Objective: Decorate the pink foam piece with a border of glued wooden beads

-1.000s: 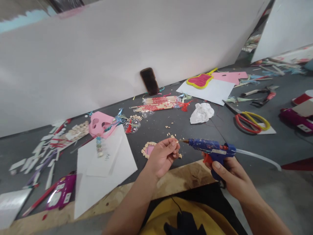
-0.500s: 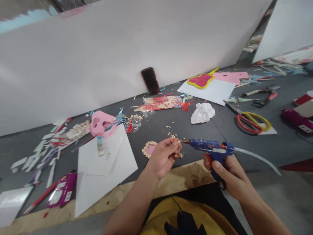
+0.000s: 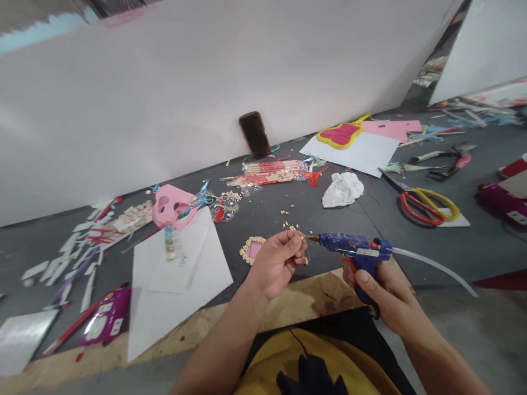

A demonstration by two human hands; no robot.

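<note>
My right hand [image 3: 381, 288] grips a blue hot glue gun [image 3: 343, 243], its fingers round the handle and trigger. A clear glue stick [image 3: 436, 267] sticks out of the gun's back end. The metal nozzle points left at the fingertips of my left hand [image 3: 280, 258]. Those fingertips pinch a small pale wooden bead-like piece [image 3: 302, 237], right at the nozzle. Behind my left hand lies a small pink frame [image 3: 252, 250] edged with the same pale pieces, partly hidden by the hand. More loose pale pieces [image 3: 291, 226] lie scattered just beyond the fingers.
A phone [image 3: 255, 135] leans against the white panel. Nearby are packaged sticks [image 3: 272, 173], crumpled tissue [image 3: 343, 190], red-and-yellow scissors [image 3: 428, 206] and pliers [image 3: 448, 161]. White sheets [image 3: 144, 307], a purple box-like item [image 3: 107, 318] and a pink cutout [image 3: 173, 197] lie left.
My hands keep nearly the same pose, the nozzle still at the small piece. The view has shifted very slightly.
</note>
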